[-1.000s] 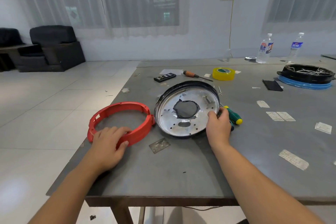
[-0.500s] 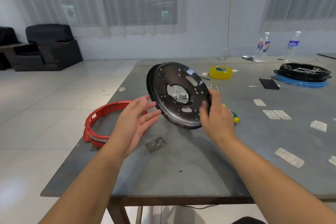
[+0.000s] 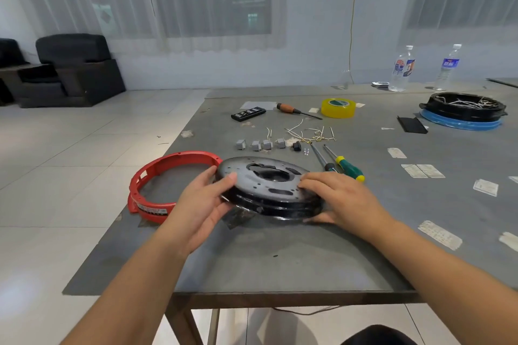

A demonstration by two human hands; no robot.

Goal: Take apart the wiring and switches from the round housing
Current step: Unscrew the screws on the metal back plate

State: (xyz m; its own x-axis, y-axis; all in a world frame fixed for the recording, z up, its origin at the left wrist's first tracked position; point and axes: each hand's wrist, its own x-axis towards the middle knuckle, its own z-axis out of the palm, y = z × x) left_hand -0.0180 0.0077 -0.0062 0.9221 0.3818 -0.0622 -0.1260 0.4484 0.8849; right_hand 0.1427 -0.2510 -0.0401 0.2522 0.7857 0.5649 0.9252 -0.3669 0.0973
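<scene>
- Head view: round housing [image 3: 266, 187] flat side up, low over the grey table [image 3: 280, 260], just beside the red ring [image 3: 157, 176].
- Left hand [image 3: 201, 204] gripping its left rim, thumb on top.
- Right hand [image 3: 339, 199] clasping its right edge, fingers over the top, thumb below.
- Behind, near: small switches [image 3: 262, 144] in a row, loose wires [image 3: 311, 133].

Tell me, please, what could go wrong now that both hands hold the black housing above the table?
1. The housing is tilted and held only at its rim by the left hand and right hand; a weak grip could drop it.
2. Swung back, it might scatter the loose switches and wires behind it.
3. Its left edge sits close to the red ring and could knock it.
</scene>
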